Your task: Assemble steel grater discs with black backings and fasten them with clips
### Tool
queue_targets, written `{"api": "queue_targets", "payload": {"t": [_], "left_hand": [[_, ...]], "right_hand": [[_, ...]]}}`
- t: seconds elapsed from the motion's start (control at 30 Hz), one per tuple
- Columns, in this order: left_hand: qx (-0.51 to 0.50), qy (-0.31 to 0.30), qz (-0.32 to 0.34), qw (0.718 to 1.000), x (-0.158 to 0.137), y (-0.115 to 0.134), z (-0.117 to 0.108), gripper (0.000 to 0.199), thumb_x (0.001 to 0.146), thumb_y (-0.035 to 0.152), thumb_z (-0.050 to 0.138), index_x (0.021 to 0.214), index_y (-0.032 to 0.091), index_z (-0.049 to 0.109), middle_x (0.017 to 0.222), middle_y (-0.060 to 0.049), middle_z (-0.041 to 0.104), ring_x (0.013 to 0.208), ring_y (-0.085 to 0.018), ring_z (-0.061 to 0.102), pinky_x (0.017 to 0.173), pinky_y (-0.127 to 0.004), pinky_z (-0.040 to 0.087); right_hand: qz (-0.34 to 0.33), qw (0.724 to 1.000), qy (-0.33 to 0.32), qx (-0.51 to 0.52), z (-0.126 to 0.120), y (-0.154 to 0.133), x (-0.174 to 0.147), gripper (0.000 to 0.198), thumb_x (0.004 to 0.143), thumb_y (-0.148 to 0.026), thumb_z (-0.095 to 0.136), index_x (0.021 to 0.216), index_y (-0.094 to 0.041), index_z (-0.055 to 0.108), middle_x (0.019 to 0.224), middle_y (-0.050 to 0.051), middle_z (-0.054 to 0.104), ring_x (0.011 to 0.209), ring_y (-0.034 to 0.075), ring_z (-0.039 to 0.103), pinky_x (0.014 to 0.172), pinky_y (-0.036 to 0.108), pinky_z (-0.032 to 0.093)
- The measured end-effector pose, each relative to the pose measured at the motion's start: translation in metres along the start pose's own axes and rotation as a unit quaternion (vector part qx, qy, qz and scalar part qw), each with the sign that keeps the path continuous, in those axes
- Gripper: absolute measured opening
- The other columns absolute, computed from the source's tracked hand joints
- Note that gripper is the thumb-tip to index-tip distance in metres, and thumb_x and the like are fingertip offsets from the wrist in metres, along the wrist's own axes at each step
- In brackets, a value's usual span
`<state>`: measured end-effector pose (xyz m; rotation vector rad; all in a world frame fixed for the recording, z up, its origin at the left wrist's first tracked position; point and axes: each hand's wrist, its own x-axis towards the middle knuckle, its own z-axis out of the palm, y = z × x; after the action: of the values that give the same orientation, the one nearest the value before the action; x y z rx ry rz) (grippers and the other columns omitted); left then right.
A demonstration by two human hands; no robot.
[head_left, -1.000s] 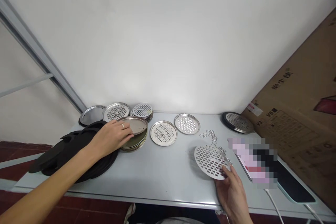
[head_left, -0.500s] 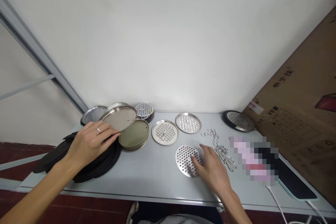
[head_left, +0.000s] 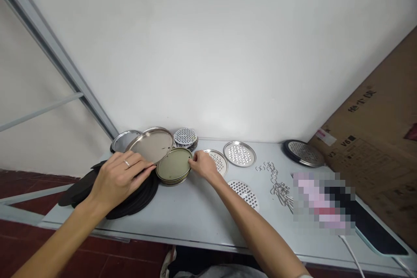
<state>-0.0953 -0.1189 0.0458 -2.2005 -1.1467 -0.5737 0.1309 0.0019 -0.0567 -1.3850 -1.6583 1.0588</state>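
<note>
My left hand (head_left: 125,176), with a ring on one finger, pinches the near right edge of a shallow round metal lid (head_left: 151,145). This silvery lid is tilted, just left of a stack of olive-green round metal lids (head_left: 174,163). At the stack's right edge, the closed fingers of my right hand (head_left: 202,163) grip the rim of the top lid. Behind that hand lies a perforated metal disc in a rimmed lid (head_left: 219,160), partly covered. A loose perforated disc (head_left: 244,192) rests beside my right forearm, which hides part of it.
Black round pieces (head_left: 140,200) are heaped under my left hand. Farther back are a silver lid (head_left: 125,140), stacked perforated discs (head_left: 185,136) and another rimmed disc (head_left: 240,154). Rings and clips (head_left: 280,189), a black-rimmed disc (head_left: 304,153), a phone (head_left: 381,230) and a cardboard box (head_left: 374,152) occupy the right.
My right hand has left the loose perforated disc and moved left to the olive-green stack, closing on its edge. My left hand still holds the silvery lid. The view has shifted slightly.
</note>
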Motion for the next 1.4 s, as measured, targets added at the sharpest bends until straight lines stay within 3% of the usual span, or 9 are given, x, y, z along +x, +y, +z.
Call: {"api": "queue_targets", "payload": {"t": [0.1, 0.17, 0.3, 0.47, 0.63, 0.93, 1.1, 1.3, 1.4], "left_hand": [[0.008, 0.006, 0.001, 1.0, -0.003, -0.002, -0.001, 0.005, 0.092, 0.019, 0.068, 0.087, 0.019, 0.067, 0.078, 0.0, 0.069, 0.069, -0.018, 0.061, 0.066, -0.032, 0.04], [0.011, 0.008, 0.003, 1.0, -0.003, -0.003, -0.001, 0.005, 0.092, 0.019, 0.068, 0.087, 0.019, 0.067, 0.077, 0.0, 0.069, 0.069, -0.018, 0.061, 0.066, -0.032, 0.04], [0.002, 0.003, 0.005, 1.0, 0.0, 0.006, 0.005, 0.006, 0.094, 0.019, 0.066, 0.088, 0.019, 0.067, 0.078, -0.001, 0.068, 0.07, -0.018, 0.062, 0.067, -0.033, 0.04], [-0.012, -0.043, 0.035, 0.998, 0.008, 0.029, 0.031, 0.015, 0.098, 0.02, 0.059, 0.086, 0.019, 0.068, 0.078, -0.002, 0.068, 0.072, -0.018, 0.061, 0.069, -0.033, 0.038], [-0.021, -0.097, 0.041, 0.994, 0.014, 0.04, 0.067, 0.02, 0.099, 0.02, 0.055, 0.084, 0.019, 0.068, 0.082, -0.003, 0.069, 0.076, -0.02, 0.062, 0.07, -0.034, 0.036], [-0.087, -0.208, -0.063, 0.972, -0.003, 0.039, 0.088, 0.015, 0.096, 0.03, 0.058, 0.089, 0.024, 0.07, 0.091, -0.001, 0.072, 0.088, -0.023, 0.067, 0.073, -0.036, 0.038], [-0.101, -0.182, -0.097, 0.973, -0.004, 0.044, 0.08, 0.018, 0.093, 0.037, 0.06, 0.1, 0.024, 0.071, 0.102, -0.003, 0.073, 0.095, -0.026, 0.067, 0.077, -0.037, 0.043], [-0.18, -0.163, -0.072, 0.967, 0.005, 0.131, 0.089, 0.02, 0.095, 0.027, 0.056, 0.11, 0.024, 0.069, 0.107, -0.006, 0.072, 0.095, -0.023, 0.066, 0.084, -0.039, 0.049], [-0.247, -0.219, -0.031, 0.943, 0.008, 0.196, 0.104, 0.049, 0.088, 0.033, 0.066, 0.135, 0.021, 0.057, 0.132, -0.009, 0.066, 0.117, -0.028, 0.062, 0.098, -0.044, 0.049]], "right_hand": [[0.018, 1.0, -0.021, 0.012, -0.008, -0.005, 0.003, 0.023, 0.081, -0.015, 0.073, 0.061, -0.017, 0.062, 0.069, 0.005, 0.067, 0.081, 0.025, 0.065, 0.073, 0.035, 0.046], [0.034, 0.998, -0.034, 0.034, -0.018, -0.008, 0.003, 0.011, 0.091, -0.025, 0.07, 0.088, -0.014, 0.071, 0.093, 0.008, 0.072, 0.091, 0.026, 0.067, 0.079, 0.039, 0.053], [0.06, 0.992, -0.028, 0.11, -0.059, 0.0, -0.002, 0.036, 0.098, -0.035, 0.064, 0.129, -0.017, 0.06, 0.129, 0.009, 0.063, 0.107, 0.025, 0.067, 0.089, 0.045, 0.058], [0.05, 0.973, 0.05, 0.222, -0.133, 0.045, -0.036, 0.019, 0.087, -0.029, 0.062, 0.097, -0.013, 0.066, 0.073, 0.001, 0.065, 0.057, 0.013, 0.06, 0.047, 0.022, 0.046], [0.084, 0.943, 0.131, 0.293, -0.181, 0.101, -0.092, 0.024, 0.072, -0.033, 0.071, 0.087, -0.017, 0.06, 0.058, -0.006, 0.055, 0.044, 0.009, 0.051, 0.037, 0.019, 0.033], [0.156, 0.909, 0.217, 0.32, -0.202, 0.152, -0.159, 0.039, 0.066, -0.038, 0.084, 0.088, -0.02, 0.057, 0.049, -0.006, 0.057, 0.044, 0.014, 0.056, 0.036, 0.019, 0.037], [0.176, 0.901, 0.226, 0.325, -0.202, 0.163, -0.177, 0.044, 0.068, -0.042, 0.085, 0.092, -0.021, 0.054, 0.049, -0.005, 0.06, 0.041, 0.012, 0.051, 0.037, 0.019, 0.038], [0.175, 0.906, 0.231, 0.31, -0.2, 0.172, -0.183, 0.051, 0.067, -0.047, 0.086, 0.097, -0.022, 0.052, 0.047, -0.006, 0.06, 0.039, 0.012, 0.049, 0.038, 0.019, 0.038], [0.159, 0.912, 0.221, 0.306, -0.199, 0.173, -0.184, 0.051, 0.07, -0.048, 0.084, 0.1, -0.021, 0.054, 0.049, -0.005, 0.062, 0.042, 0.013, 0.052, 0.039, 0.02, 0.04]]}}
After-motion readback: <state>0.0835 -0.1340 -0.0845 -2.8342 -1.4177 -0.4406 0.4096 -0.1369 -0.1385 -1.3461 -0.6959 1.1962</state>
